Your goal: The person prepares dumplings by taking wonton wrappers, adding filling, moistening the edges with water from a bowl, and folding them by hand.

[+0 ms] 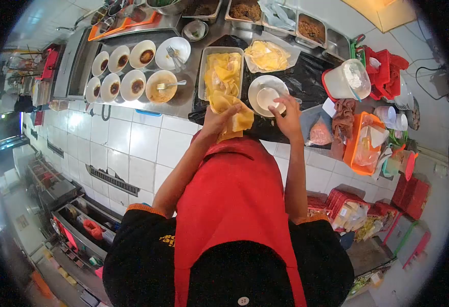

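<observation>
Left hand (218,122) in close at the near edge of the tabletop (185,105), and its fingers are holding a floppy bunch of yellow sheets (242,121), which hangs over that edge, right against the red apron (229,189). Just beyond it sits the tray (202,77), loaded with more yellow sheets, and to its right, further back, a loose pile (268,55) on clear wrap.

Over to the right hand (287,113): thumb and fingers half curled at the small bowl (267,96), which sits inside the white dish (255,88) near the same edge. Whether they grip the small bowl or only hover at its rim, I can't tell.

Out toward the left end, two rows of white bowls (133,85), six with dark sauce in the bottom; closer in, a plate (181,47) carries forks and a brown-stained bowl (158,92) has a fork across it. Toward the right end stands a tub (344,84) of white powder, and metal pans (311,28) of brown filling line the far edge.
</observation>
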Demonstrator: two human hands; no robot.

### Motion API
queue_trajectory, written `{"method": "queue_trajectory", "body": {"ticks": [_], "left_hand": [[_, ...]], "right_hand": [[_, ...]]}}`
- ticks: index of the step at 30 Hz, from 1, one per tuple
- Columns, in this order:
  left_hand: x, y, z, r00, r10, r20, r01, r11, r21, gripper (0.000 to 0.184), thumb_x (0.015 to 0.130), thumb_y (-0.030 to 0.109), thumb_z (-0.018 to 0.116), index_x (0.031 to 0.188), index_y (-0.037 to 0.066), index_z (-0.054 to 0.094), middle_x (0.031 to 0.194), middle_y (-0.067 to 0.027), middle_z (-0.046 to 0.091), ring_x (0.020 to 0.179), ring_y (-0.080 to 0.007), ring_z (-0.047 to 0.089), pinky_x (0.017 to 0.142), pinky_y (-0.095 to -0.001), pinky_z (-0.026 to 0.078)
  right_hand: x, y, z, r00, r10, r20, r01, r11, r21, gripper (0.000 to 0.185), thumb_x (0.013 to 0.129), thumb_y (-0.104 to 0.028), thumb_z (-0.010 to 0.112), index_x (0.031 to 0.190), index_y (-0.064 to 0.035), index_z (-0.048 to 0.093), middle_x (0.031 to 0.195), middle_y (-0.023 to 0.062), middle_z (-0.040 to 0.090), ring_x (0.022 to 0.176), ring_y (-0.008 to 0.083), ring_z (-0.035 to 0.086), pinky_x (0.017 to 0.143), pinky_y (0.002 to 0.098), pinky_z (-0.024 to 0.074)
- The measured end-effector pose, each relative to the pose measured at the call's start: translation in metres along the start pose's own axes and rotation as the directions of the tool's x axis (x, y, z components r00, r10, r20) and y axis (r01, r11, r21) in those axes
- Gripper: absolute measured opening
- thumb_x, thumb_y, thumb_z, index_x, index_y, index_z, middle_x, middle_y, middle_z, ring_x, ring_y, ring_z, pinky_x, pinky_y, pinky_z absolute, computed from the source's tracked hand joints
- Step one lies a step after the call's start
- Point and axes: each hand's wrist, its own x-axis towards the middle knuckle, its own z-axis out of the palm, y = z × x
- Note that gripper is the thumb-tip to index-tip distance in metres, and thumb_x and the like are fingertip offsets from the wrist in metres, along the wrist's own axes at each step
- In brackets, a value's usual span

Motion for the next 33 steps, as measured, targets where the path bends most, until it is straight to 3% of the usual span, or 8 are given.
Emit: {"method": "queue_trajectory", "body": {"ticks": [1,3,4,8,14,20,26,33], "left_hand": [[-0.002,0.003,0.004,1.000,-0.004,0.022,0.004,1.000,0.009,0.027,0.091,0.019,0.077,0.110,0.003,0.067,0.097,-0.0042,0.072,0.085,-0.0132,0.069,0.074,-0.0282,0.056],[-0.001,0.002,0.010,0.998,-0.005,0.060,0.004,1.000,0.018,0.025,0.091,0.018,0.077,0.108,0.003,0.068,0.095,-0.0039,0.072,0.083,-0.0126,0.069,0.072,-0.0275,0.056],[0.001,-0.005,0.009,0.996,0.011,0.087,-0.016,0.999,0.051,0.027,0.091,0.017,0.076,0.111,0.002,0.067,0.098,-0.0046,0.072,0.085,-0.0130,0.069,0.073,-0.0278,0.056],[0.013,-0.017,0.007,0.992,0.021,0.126,-0.023,1.000,0.012,0.040,0.095,0.020,0.072,0.127,0.002,0.054,0.113,-0.0097,0.067,0.097,-0.0201,0.069,0.080,-0.0345,0.059],[0.015,0.010,0.014,0.986,-0.149,0.078,0.160,0.976,-0.150,0.040,0.093,0.019,0.075,0.123,0.001,0.055,0.108,-0.0078,0.067,0.095,-0.0177,0.069,0.080,-0.0334,0.059],[0.015,0.020,0.017,0.993,-0.096,0.070,0.108,0.976,-0.192,0.036,0.093,0.015,0.074,0.120,0.000,0.057,0.105,-0.0082,0.068,0.094,-0.0180,0.069,0.078,-0.0345,0.060],[0.014,0.028,0.018,0.990,-0.022,0.138,0.021,1.000,0.005,0.035,0.089,0.008,0.076,0.119,-0.001,0.059,0.106,-0.0089,0.069,0.092,-0.0172,0.070,0.077,-0.0339,0.060],[0.019,0.025,0.015,0.996,0.011,0.090,-0.013,1.000,0.015,0.034,0.090,0.009,0.075,0.119,-0.001,0.060,0.107,-0.0086,0.069,0.093,-0.0164,0.069,0.078,-0.0331,0.059]], "right_hand": [[0.001,-0.021,-0.014,1.000,0.003,-0.003,-0.003,1.000,-0.003,0.031,0.088,-0.027,0.077,0.114,-0.0123,0.068,0.135,0.0163,0.058,0.130,0.0316,0.050,0.105,0.0434,0.0397],[0.005,-0.073,-0.039,0.992,-0.048,0.119,-0.029,0.821,0.570,0.025,0.090,-0.013,0.074,0.114,-0.0060,0.067,0.115,0.0099,0.068,0.112,0.0197,0.062,0.096,0.0341,0.0479],[0.003,-0.093,-0.040,0.996,-0.050,0.074,-0.013,0.739,0.674,0.025,0.090,-0.012,0.074,0.114,-0.0036,0.068,0.102,0.0066,0.073,0.097,0.0133,0.066,0.087,0.0305,0.0513],[0.003,-0.103,-0.034,0.991,0.022,0.135,-0.112,0.701,0.705,0.030,0.085,-0.004,0.079,0.113,-0.0014,0.068,0.103,0.0046,0.072,0.091,0.0096,0.067,0.081,0.0255,0.0537],[0.008,-0.099,-0.042,0.973,0.042,0.227,-0.215,0.517,0.828,0.030,0.085,0.003,0.076,0.114,-0.0016,0.069,0.109,0.0059,0.070,0.092,0.0111,0.067,0.079,0.0244,0.0540],[0.024,-0.116,-0.058,0.957,-0.262,0.124,0.134,0.780,0.611,0.036,0.089,0.000,0.068,0.124,-0.0093,0.070,0.131,0.0120,0.056,0.106,0.0196,0.062,0.085,0.0295,0.0517],[0.030,-0.121,-0.061,0.917,-0.331,0.220,0.211,0.875,0.436,0.037,0.095,-0.006,0.060,0.131,-0.0108,0.067,0.128,0.0138,0.056,0.102,0.0248,0.060,0.091,0.0340,0.0483],[0.028,-0.105,-0.037,0.957,-0.172,0.234,-0.014,0.779,0.627,0.043,0.090,-0.003,0.070,0.133,-0.0066,0.064,0.106,0.0091,0.067,0.094,0.0164,0.063,0.086,0.0293,0.0506]]}}
